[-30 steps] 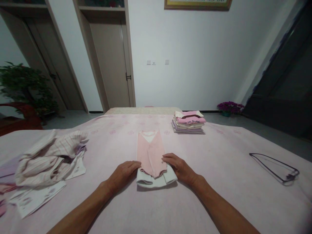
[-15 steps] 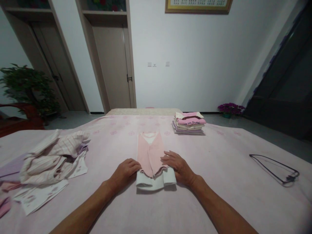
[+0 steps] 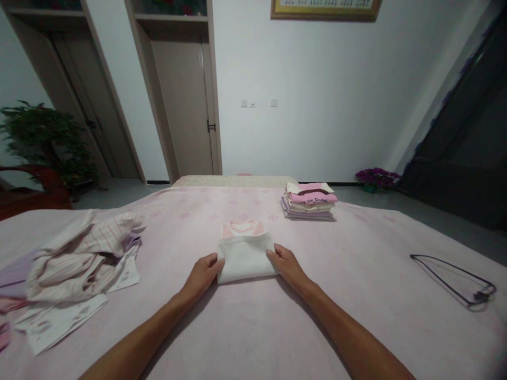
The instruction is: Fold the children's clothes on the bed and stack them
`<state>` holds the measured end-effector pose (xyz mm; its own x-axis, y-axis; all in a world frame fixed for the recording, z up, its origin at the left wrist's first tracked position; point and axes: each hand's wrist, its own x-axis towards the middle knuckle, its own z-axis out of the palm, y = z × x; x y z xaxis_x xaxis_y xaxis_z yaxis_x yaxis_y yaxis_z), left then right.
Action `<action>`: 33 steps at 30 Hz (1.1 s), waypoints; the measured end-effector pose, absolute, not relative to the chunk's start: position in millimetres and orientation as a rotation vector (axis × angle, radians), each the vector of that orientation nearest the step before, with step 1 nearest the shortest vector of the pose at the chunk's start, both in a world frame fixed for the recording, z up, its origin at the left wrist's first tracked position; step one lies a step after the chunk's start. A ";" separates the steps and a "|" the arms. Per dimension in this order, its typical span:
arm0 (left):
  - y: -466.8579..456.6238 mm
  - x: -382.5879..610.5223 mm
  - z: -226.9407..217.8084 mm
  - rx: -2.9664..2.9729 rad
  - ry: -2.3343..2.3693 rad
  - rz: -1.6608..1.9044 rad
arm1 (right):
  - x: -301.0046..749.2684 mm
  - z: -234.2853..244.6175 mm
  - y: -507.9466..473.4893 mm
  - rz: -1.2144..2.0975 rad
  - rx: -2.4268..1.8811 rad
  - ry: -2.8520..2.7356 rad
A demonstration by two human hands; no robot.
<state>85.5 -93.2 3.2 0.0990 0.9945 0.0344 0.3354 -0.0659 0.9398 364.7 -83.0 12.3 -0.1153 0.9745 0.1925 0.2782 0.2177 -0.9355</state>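
Observation:
A pink and white garment (image 3: 244, 253) lies folded on the pink bed sheet (image 3: 253, 327) in front of me, white side up, with a pink strip showing at its far edge. My left hand (image 3: 203, 272) grips its near left corner, fingers curled under the cloth. My right hand (image 3: 285, 265) holds the near right corner the same way. Both forearms reach in from the bottom of the view.
A neat stack of folded clothes (image 3: 309, 201) sits at the back right of the bed. A heap of unfolded striped and printed clothes (image 3: 75, 264) lies at the left. A black wire hanger (image 3: 455, 279) rests at the right. Doors, a plant and a flower pot stand beyond.
Both hands have lifted the garment's near white end and folded it away from me over the pink part, making a shorter, white-topped bundle.

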 end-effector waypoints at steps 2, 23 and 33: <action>-85.1 87.6 2.3 1.454 1.351 0.985 | 364.1 8.3 -72.7 0.954 -1.272 -1.564; -73.5 87.9 -2.6 2.442 1.552 0.936 | 366.6 -0.8 -63.3 0.111 -1.304 -2.114; -70.3 76.8 -5.0 2.506 1.722 0.278 | 368.0 4.5 -67.3 0.335 -1.447 -2.491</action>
<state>76.8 -70.3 -5.0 0.3486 0.9320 0.0996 0.9160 -0.3613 0.1745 368.0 -67.3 4.5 -0.4803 0.8722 0.0923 0.8169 0.4832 -0.3151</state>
